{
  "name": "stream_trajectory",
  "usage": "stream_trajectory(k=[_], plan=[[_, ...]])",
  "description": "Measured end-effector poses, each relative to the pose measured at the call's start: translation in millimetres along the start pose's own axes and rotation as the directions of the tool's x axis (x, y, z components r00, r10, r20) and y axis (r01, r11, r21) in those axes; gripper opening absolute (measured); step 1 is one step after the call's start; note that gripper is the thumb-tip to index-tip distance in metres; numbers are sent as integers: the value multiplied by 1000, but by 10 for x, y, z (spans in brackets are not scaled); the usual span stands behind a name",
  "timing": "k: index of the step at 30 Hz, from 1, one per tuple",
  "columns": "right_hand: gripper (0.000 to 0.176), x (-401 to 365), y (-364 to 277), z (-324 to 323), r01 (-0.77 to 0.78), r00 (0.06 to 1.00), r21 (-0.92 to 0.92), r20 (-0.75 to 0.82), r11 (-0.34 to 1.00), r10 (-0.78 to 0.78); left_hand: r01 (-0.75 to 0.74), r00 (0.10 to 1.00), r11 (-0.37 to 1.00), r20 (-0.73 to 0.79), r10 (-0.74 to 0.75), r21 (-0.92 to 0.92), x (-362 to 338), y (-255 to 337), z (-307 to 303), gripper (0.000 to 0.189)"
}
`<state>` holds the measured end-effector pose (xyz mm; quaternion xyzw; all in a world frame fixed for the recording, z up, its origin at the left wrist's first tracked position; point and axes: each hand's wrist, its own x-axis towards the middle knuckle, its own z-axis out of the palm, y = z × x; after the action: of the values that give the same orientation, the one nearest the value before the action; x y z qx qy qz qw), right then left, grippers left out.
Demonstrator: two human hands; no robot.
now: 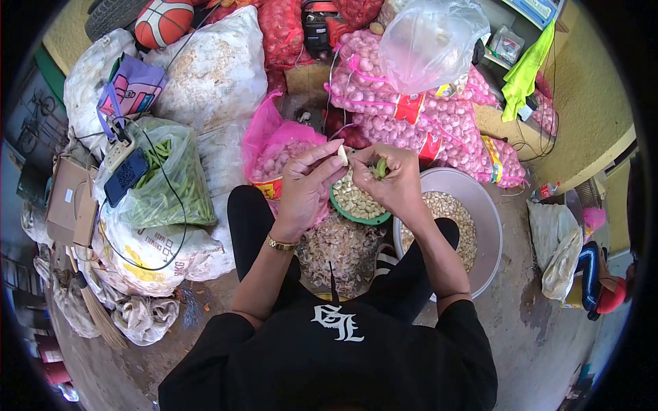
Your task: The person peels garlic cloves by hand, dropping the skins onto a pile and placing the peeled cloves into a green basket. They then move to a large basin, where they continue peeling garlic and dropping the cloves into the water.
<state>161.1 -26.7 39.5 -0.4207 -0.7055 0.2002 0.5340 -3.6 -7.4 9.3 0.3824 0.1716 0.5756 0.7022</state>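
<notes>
A peeled garlic clove point(343, 155) is pinched between the thumb and fingers of my left hand point(312, 177), which wears a gold watch. My right hand point(392, 175) is closed around a small green object point(381, 167). Fingers cover most of it, so its kind cannot be made out. The fingertips of my right hand are close beside the clove. Below both hands sits a green basket point(372, 220) of garlic cloves. A heap of garlic skins point(339, 250) lies between my legs. To the right stands a large whitish basin point(488, 236) with many cloves in it.
Pink mesh sacks of garlic point(411, 127) are stacked ahead, with an open pink mesh bag point(264, 133) nearer. On the left, a clear bag of green vegetables point(175, 185) and a phone point(127, 177) rest on white sacks. A broom point(96, 308) and a basketball point(164, 22) are farther out.
</notes>
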Motion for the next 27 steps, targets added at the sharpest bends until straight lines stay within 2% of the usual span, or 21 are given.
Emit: stream_trajectory(k=[5,7,8,10,16,20,22,23,25,26,27], plan=[[13,17,11,19,27,999,-18,-18,999,-28,5,1000,999,28,-6,33,3,1,10,27],[11,8,-19,-1,-134,991,65,16,989,134,11,1000,999,18,-12,36,2,33,16,26],[11,9,0,-18,-135,991,66,17,989,134,16,1000,999,8,-16,39,4,47,16,25],[8,23,53,-56,-232,972,98,3,968,233,23,999,1000,22,-23,2,13,57,-9,26],[6,23,2,-103,-164,986,63,2,984,164,64,998,998,20,-63,-27,16,44,-26,25],[6,53,5,-174,-200,976,127,-58,971,209,51,999,999,-12,-51,15,29,77,-99,24],[3,28,-17,-221,-189,982,104,49,977,184,48,999,999,-18,-48,-19,46,99,-123,24],[3,2,-30,-237,-189,982,104,49,976,184,43,999,998,-21,-44,-56,56,108,-130,24],[5,-39,-51,-261,-202,960,12,202,979,196,55,998,994,-21,-57,-92,70,123,-156,25],[5,-58,-10,-257,-202,959,13,205,979,195,70,997,990,-20,-73,-126,67,123,-170,25],[6,-84,54,-241,-118,956,-42,267,992,125,70,997,990,-21,-74,-125,64,115,-177,25]])
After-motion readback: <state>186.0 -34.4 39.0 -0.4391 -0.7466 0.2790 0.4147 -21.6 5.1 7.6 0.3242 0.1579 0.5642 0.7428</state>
